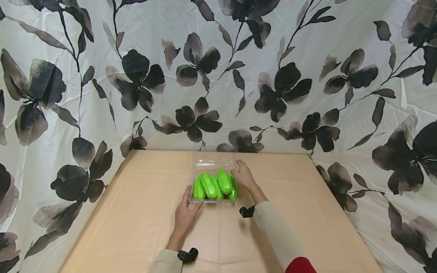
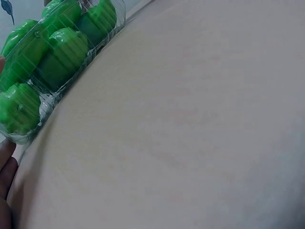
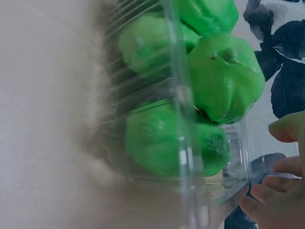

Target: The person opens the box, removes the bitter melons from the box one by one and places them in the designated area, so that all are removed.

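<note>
A clear plastic container (image 1: 214,201) with its lid (image 1: 213,161) raised at the back lies on the table. Several glossy, bright green vegetables (image 1: 209,185), plump and lengthwise ribbed, fill it; their exact kind is unclear. My left hand (image 1: 185,215) holds the container's near left corner, thumb at the front and fingers along the left side. On the opposite side, my right hand (image 1: 245,176) is beside the vegetables and the lid's right edge. In the right wrist view its fingers (image 3: 281,183) are relaxed and apart from the vegetables (image 3: 224,78), holding nothing visible.
A beige-covered table (image 1: 143,178) extends on both sides of the container. Behind it and at the sides hangs a white cloth (image 1: 239,87) with dark flower prints. Dark wrist bands (image 1: 187,255) sit on both wrists.
</note>
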The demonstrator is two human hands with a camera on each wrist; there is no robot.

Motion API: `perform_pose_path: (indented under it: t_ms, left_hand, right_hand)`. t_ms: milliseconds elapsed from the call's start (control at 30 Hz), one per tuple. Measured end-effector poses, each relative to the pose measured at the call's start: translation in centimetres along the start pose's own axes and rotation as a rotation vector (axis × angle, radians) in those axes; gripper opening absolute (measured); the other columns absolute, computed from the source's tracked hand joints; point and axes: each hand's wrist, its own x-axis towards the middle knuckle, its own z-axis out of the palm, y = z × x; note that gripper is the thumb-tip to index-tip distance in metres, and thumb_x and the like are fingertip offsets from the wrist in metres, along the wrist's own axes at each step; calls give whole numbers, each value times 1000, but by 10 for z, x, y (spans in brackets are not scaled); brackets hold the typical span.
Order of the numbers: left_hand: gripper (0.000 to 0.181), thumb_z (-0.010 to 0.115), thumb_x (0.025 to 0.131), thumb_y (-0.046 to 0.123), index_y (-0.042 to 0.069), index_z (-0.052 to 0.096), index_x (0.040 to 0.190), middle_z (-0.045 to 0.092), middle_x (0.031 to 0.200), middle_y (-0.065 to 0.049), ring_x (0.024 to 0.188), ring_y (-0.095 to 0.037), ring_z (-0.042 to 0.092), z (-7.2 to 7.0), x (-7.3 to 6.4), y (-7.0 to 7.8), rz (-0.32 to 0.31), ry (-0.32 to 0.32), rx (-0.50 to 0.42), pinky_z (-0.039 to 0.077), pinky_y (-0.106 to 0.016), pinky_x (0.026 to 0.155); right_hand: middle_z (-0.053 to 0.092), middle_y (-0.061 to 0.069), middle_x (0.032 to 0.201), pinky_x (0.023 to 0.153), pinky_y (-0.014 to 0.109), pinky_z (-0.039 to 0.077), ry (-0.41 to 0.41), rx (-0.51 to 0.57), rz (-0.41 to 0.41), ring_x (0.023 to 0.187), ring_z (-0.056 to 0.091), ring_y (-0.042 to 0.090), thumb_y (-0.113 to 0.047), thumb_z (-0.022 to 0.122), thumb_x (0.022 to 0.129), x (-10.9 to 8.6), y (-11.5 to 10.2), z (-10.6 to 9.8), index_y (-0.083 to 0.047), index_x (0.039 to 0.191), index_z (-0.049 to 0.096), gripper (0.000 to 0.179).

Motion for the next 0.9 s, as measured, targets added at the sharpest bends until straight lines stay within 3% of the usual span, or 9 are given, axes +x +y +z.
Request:
perform_pose_path:
  t_ms: [233, 467, 633, 900]
  left_hand:
    - [85, 71, 90, 46, 22, 28, 159, 36, 162, -7, 146, -39, 39, 0, 0, -1, -5, 2, 2, 34, -61, 117]
    - [85, 70, 91, 46, 18, 28, 159, 35, 163, -8, 144, -41, 41, 2, 1, -3, 12, 7, 8, 35, -63, 115]
    - [85, 70, 90, 46, 17, 29, 159, 36, 163, -6, 145, -40, 40, 2, 1, -3, 12, 10, 2, 35, -63, 116]
    - [84, 70, 91, 45, 19, 28, 159, 35, 163, -9, 145, -40, 40, 2, 1, -4, 11, 10, 7, 35, -63, 116]
  right_hand:
    - [36, 26, 157, 120, 57, 33, 65, -10, -37, 147, 34, 43, -22, 57, 97, -8, 4, 7, 5, 149, 39, 62]
    - [43, 21, 153, 117, 64, 27, 135, -88, -74, 142, 35, 41, -38, 62, 94, -21, 2, 16, -2, 147, 46, 66]
    - [45, 20, 151, 115, 61, 34, 153, -137, -107, 139, 38, 41, -48, 61, 93, -31, 1, 24, -3, 148, 45, 73]
    - [45, 21, 149, 112, 58, 40, 150, -137, -107, 138, 40, 40, -50, 63, 90, -45, -1, 35, -2, 149, 43, 79]
